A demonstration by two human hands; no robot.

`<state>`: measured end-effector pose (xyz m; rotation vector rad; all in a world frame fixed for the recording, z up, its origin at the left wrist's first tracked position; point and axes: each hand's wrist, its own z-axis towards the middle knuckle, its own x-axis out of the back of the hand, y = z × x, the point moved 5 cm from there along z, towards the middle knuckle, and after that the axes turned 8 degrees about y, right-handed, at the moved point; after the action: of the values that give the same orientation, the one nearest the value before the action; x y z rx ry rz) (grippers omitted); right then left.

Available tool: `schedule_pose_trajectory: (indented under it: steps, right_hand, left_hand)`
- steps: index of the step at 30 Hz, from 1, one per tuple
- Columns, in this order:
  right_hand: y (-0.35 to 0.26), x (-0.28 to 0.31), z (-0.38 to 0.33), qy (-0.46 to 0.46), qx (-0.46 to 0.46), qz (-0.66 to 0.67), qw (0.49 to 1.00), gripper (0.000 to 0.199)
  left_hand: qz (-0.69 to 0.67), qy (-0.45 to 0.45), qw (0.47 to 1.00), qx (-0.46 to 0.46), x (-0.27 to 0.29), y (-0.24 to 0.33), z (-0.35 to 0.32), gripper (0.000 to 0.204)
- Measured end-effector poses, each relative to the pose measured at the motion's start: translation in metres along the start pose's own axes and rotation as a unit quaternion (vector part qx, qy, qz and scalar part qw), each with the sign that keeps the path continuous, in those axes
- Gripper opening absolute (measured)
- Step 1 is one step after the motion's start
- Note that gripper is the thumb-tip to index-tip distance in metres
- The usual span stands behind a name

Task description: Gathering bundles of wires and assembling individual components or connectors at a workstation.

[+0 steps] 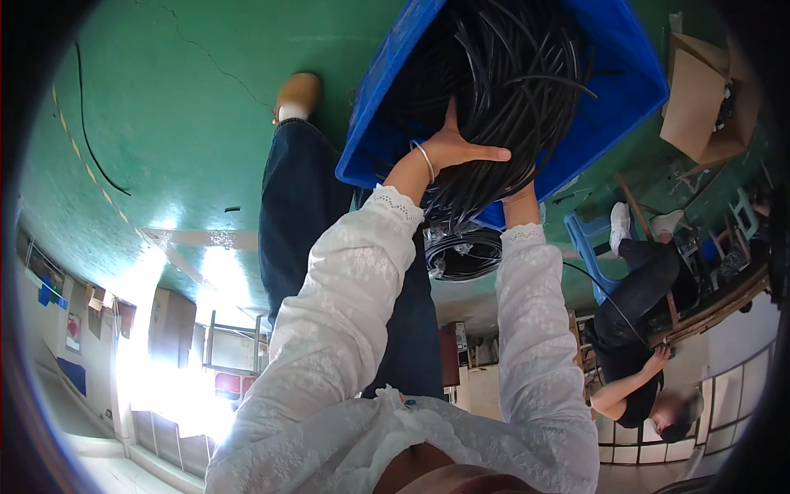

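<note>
White lacy sleeves (346,300) fill the closest part of the head view, and both arms reach up to a fat bundle of black cables (514,95) lying in a big blue bin (629,95), its near end drooping by the bin's near edge. Left hand (448,150) is pressed on the bundle, thumb stretched across it and one finger pointing up into it; can't tell if the grip is really closed. Right hand (520,200) is around the other side, and no way to say what its fingers are doing. Main worry imo: loose strands could slide out or tangle if the bundle gets lifted by only part of it, and that bracelet (423,161) might snag one. Hard to make out: most of the fingers, the cables' far end, cut off up top, whatever's under them, and the coil (465,257) below, half blocked by the bin and sleeve. Window side's pure glare.
</note>
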<state>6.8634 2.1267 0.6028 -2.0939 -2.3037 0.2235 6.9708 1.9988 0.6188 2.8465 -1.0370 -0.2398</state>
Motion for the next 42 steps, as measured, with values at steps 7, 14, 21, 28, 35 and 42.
schedule_pose_trajectory:
  steps: [7,14,21,28,35,42]
  right_hand:
    - [0.021,-0.015,-0.013,0.017,-0.006,-0.011,1.0,0.065]
    - [-0.012,-0.011,-0.058,-0.016,0.109,-0.035,0.993,0.063]
    - [-0.068,0.045,-0.192,0.02,0.079,-0.099,0.992,0.06]
    - [-0.045,0.047,-0.19,0.066,0.035,-0.148,0.986,0.058]
    - [0.073,0.029,-0.112,0.1,-0.049,-0.207,0.972,0.056]
    - [0.089,0.032,-0.102,0.102,-0.159,-0.137,0.972,0.058]
  left_hand:
    - [0.121,0.029,0.992,-0.009,0.025,-0.011,0.008,0.17]
    - [0.057,0.025,0.996,-0.062,-0.006,0.058,-0.089,0.129]
    - [0.3,0.196,0.894,-0.269,-0.057,0.084,-0.216,0.12]
    - [0.009,-0.097,0.993,-0.064,-0.029,0.067,-0.215,0.113]
    - [-0.049,0.008,0.999,-0.006,0.011,-0.05,-0.152,0.11]
    - [-0.126,0.035,0.991,-0.024,0.033,-0.062,-0.135,0.104]
